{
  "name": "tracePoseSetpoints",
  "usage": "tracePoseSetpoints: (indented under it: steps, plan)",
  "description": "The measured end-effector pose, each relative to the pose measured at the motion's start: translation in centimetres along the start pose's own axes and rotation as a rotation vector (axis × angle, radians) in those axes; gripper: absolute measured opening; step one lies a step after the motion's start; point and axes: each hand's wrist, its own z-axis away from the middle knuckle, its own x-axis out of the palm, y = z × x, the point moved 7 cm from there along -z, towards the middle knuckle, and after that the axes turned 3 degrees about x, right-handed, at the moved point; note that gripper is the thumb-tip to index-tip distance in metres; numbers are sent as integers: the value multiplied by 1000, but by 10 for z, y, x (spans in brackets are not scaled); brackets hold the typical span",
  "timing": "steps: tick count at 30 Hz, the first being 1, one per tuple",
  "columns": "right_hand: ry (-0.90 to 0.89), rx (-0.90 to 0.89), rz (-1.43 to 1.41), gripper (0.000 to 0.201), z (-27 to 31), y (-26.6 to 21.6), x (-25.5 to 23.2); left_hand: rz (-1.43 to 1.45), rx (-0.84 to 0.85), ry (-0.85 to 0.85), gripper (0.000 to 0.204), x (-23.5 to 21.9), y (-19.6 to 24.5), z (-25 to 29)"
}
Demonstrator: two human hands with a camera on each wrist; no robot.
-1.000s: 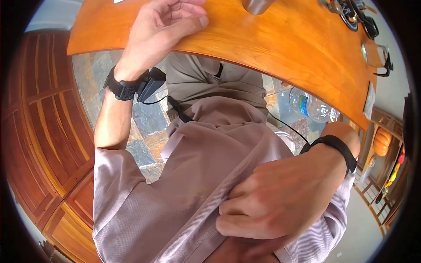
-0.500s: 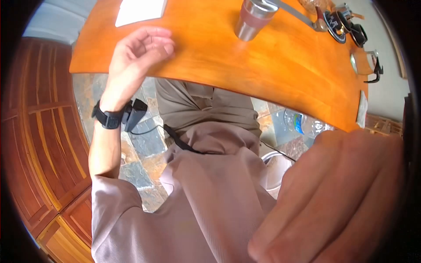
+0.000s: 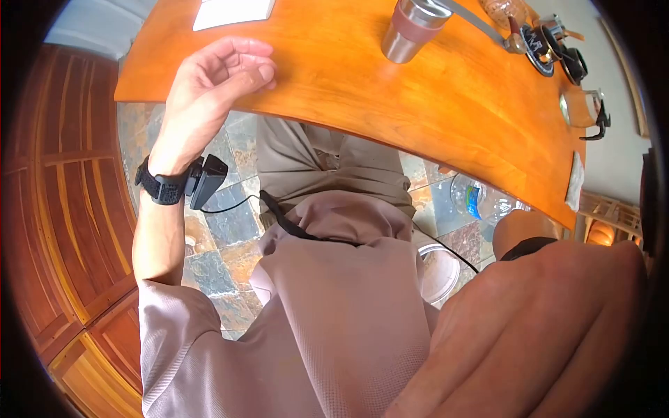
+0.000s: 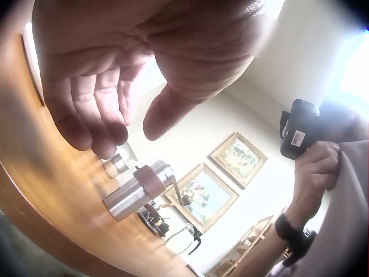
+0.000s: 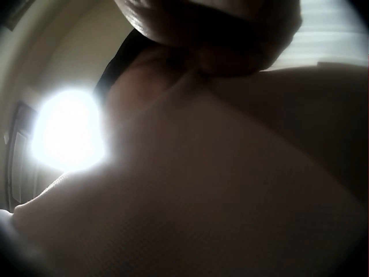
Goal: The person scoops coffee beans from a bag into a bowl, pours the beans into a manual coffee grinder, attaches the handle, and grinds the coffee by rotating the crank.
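Note:
My left hand (image 3: pixel 216 83) rests at the table's near edge, its fingers loosely curled with nothing in them. Raised close to the head camera, my right hand (image 3: pixel 529 334) grips the cloth of the pinkish-grey shirt (image 3: pixel 348 299). In the left wrist view that same hand (image 4: pixel 314 170) is just below the head camera (image 4: pixel 301 128). The right wrist view shows the shirt cloth (image 5: pixel 190 161) stretched up to the fingers. Beyond the left hand stands a steel hand coffee grinder (image 3: pixel 411 35) with a brown band and a crank handle.
White paper (image 3: pixel 233 10) lies on the wooden table (image 3: pixel 334 90) at the far left. Along its right side are dark cups (image 3: pixel 573 66), a glass pot (image 3: pixel 582 108) and a folded cloth (image 3: pixel 575 182). A plastic bottle (image 3: pixel 488 202) and a white bucket (image 3: pixel 440 272) are on the floor.
My right hand has risen from the lower chest to near the head camera, pulling the shirt cloth. The head view has tilted up, showing more table. My left hand stays at the table edge.

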Motion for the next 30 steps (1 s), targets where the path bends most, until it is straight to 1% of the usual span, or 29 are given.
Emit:
tracePoseSetpoints:
  steps: [6, 7, 9, 11, 12, 14, 15, 16, 17, 18, 19, 20, 21, 22, 23, 24, 25, 27, 28, 30]
  plan:
    - [36, -30, -91, 18, -6, 5, 8, -37, 36, -25, 23, 1, 7, -1]
    - [47, -34, -114, 18, -6, 6, 10, -36, 20, -29, 23, 3, 7, -1]
    - [58, -38, -159, 17, -7, 7, 14, -136, -4, -31, 24, 4, 8, -4]
    - [54, -34, -173, 17, -12, 2, 15, -113, -5, -25, 25, 3, 7, -3]
    - [-145, -124, -145, 25, -14, 18, 28, -122, 3, -43, 24, 3, 5, -3]
    - [-175, -54, -17, 36, 11, 41, 25, -128, -6, -35, 24, -1, 1, 3]
    - [-196, -51, -32, 36, 23, 48, 23, -137, 6, -30, 23, -3, 1, 4]
    - [-158, 30, 122, 44, 31, 62, 19, -146, 10, -18, 23, -6, 0, 9]
    - [-117, 106, 266, 51, 38, 73, 17, -146, -25, 5, 23, -10, -5, 16]
    - [-278, 176, 245, 72, 46, 83, 31, 35, -118, -10, 23, -11, -11, 20]
    - [-302, 156, 70, 78, 52, 96, 47, 210, -185, -23, 26, -9, -9, 16]
    - [-304, 134, 76, 81, 51, 100, 53, 220, -194, 23, 20, -8, 0, 19]
    - [-300, 120, 64, 84, 46, 103, 59, 220, -208, 33, 20, -11, -8, 18]
    - [-302, 122, 33, 84, 37, 105, 63, 216, -198, 6, 21, -13, -18, 17]
    - [-306, 72, 40, 79, 27, 102, 65, 210, -183, -26, 21, -11, -25, 17]
    - [-313, 20, 65, 75, 22, 100, 63, 196, -211, -18, 20, -8, -25, 16]
    - [-316, 20, 56, 75, 26, 101, 62, 198, -219, -14, 20, -5, -26, 14]
    - [-124, -11, -74, 54, 38, 98, 49, 215, -173, -56, 19, 1, -20, 13]
    - [-133, -12, -75, 54, 43, 96, 46, 213, -172, -47, 19, -1, -15, 10]
    - [14, 13, -66, 24, 51, 87, 35, 135, -187, -76, 19, -1, -2, 12]
